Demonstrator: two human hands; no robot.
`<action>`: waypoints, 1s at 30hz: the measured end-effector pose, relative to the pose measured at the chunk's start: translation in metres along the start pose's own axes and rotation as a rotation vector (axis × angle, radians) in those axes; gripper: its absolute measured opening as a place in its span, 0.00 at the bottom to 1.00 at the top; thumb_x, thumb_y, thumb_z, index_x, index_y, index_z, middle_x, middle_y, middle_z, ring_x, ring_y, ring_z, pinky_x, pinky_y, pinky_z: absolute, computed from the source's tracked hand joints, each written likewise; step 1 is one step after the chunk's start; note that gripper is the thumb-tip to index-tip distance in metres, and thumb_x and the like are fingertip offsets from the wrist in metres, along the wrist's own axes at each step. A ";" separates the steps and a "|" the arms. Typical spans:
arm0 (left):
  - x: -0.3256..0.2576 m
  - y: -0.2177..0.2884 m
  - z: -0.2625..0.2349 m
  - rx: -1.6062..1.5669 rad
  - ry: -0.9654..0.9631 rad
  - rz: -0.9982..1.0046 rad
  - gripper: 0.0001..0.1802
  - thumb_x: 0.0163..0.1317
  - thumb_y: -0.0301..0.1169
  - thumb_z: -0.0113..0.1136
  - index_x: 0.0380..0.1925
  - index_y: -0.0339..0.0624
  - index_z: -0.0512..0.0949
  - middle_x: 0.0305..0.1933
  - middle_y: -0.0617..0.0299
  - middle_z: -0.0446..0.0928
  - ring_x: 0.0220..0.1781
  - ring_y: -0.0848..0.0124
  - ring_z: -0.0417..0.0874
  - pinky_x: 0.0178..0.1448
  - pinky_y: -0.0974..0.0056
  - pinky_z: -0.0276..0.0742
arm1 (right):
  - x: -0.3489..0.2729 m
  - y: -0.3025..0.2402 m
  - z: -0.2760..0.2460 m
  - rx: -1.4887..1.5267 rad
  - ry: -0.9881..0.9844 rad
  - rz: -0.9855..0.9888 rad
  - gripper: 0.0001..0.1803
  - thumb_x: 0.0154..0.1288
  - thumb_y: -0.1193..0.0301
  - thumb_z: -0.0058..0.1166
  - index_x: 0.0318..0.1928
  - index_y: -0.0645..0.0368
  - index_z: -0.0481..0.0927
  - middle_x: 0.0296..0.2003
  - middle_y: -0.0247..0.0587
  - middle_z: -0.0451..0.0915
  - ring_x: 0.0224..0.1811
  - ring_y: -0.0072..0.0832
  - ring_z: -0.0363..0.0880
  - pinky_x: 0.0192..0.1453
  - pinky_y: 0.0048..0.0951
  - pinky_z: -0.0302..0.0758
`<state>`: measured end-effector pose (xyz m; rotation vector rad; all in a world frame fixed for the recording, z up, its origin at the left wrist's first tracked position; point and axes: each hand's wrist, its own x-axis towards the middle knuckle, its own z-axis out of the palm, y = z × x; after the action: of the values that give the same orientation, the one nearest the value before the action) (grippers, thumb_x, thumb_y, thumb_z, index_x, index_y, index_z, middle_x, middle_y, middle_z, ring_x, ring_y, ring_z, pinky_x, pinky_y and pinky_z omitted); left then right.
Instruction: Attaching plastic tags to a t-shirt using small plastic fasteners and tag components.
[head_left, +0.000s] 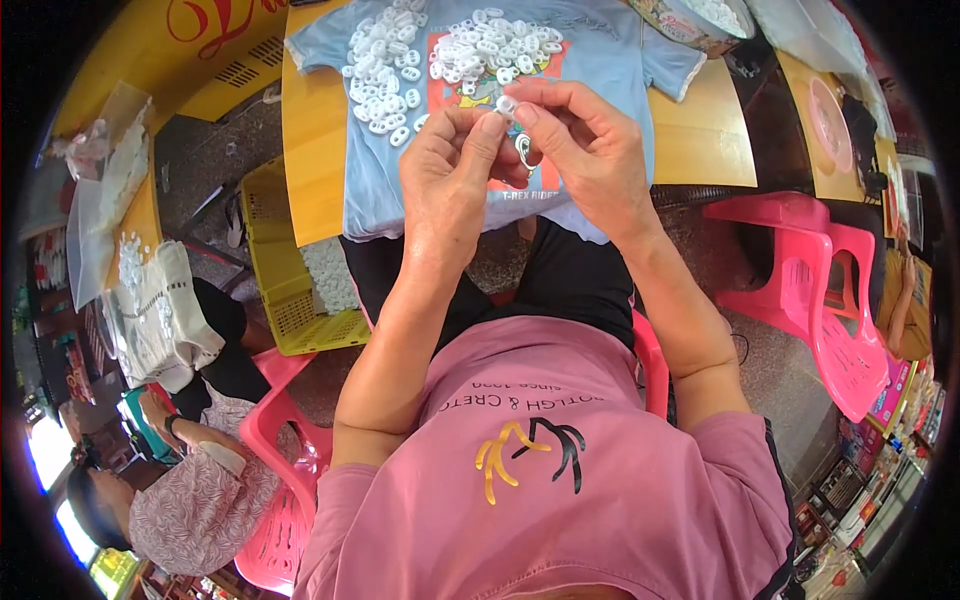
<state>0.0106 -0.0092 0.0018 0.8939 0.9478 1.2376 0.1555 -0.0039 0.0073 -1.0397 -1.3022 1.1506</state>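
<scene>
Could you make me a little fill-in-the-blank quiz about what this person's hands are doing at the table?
1. Both hands, left hand and right hand, pinch one small white ____ piece.
2. The loose white pieces lie heaped on a light ____ shirt.
3. The empty stools to the person's right are ____.

Missing words: plastic; blue; pink

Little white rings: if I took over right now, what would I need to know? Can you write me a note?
Left hand: pinching the small white ring from the left.
Right hand: pinching the same ring from the right; a thin metal loop hangs below the fingers.
Things: two heaps of white rings lie on the blue shirt spread over the wooden table.
Done: cannot tell how many are finished.
Left: the heaps look large, so probably plenty.
</scene>
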 end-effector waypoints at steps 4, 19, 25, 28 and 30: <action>-0.004 0.004 0.000 -0.027 0.003 -0.015 0.11 0.68 0.31 0.57 0.37 0.31 0.74 0.27 0.59 0.77 0.26 0.74 0.79 0.32 0.70 0.76 | -0.002 -0.001 0.001 -0.007 -0.034 -0.025 0.12 0.69 0.73 0.56 0.49 0.66 0.79 0.40 0.34 0.82 0.33 0.16 0.76 0.37 0.18 0.75; -0.005 -0.020 -0.008 0.060 -0.013 0.223 0.22 0.73 0.45 0.49 0.48 0.34 0.76 0.47 0.60 0.75 0.46 0.75 0.74 0.51 0.67 0.71 | -0.005 0.000 0.006 0.505 -0.028 0.240 0.16 0.68 0.72 0.56 0.55 0.61 0.75 0.33 0.31 0.78 0.29 0.17 0.75 0.33 0.20 0.73; -0.002 -0.030 -0.008 -0.024 -0.192 0.253 0.30 0.74 0.53 0.39 0.50 0.37 0.76 0.59 0.56 0.69 0.52 0.73 0.71 0.54 0.68 0.67 | -0.014 0.000 0.020 0.703 -0.037 0.311 0.27 0.66 0.75 0.57 0.64 0.56 0.64 0.35 0.33 0.79 0.30 0.19 0.77 0.35 0.23 0.77; -0.003 -0.035 -0.010 -0.133 -0.232 0.258 0.27 0.74 0.51 0.42 0.50 0.37 0.75 0.60 0.55 0.69 0.49 0.74 0.71 0.53 0.69 0.67 | -0.016 0.001 0.024 0.762 -0.040 0.332 0.32 0.66 0.76 0.58 0.68 0.54 0.59 0.38 0.35 0.81 0.32 0.20 0.78 0.36 0.24 0.77; -0.006 -0.035 -0.012 -0.235 -0.236 0.243 0.24 0.74 0.48 0.45 0.50 0.37 0.74 0.60 0.54 0.70 0.48 0.73 0.71 0.53 0.69 0.68 | -0.017 0.001 0.029 0.819 -0.055 0.300 0.35 0.65 0.76 0.58 0.69 0.54 0.57 0.40 0.36 0.82 0.33 0.20 0.78 0.38 0.24 0.77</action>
<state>0.0109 -0.0185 -0.0346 0.9611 0.5046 1.3809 0.1276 -0.0223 0.0047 -0.5897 -0.5960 1.7420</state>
